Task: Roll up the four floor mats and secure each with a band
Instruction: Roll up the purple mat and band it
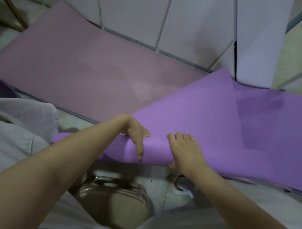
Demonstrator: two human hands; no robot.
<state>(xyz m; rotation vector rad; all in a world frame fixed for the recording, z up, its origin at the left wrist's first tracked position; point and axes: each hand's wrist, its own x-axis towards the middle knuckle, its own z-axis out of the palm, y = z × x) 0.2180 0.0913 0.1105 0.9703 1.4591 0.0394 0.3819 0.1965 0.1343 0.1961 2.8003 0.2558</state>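
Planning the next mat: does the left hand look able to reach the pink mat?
Probably not yet: the left hand grips the purple mat; the way to the pink mat looks clear.

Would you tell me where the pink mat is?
In the head view, the pink mat lies flat centre-left along the wall, its right end under the purple mat.

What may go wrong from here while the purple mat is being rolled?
The left hand and the right hand grip the purple mat close together, so the roll's ends may go loose or skew. Its far part overlaps the pink mat and meets the white pillar, so it may snag.
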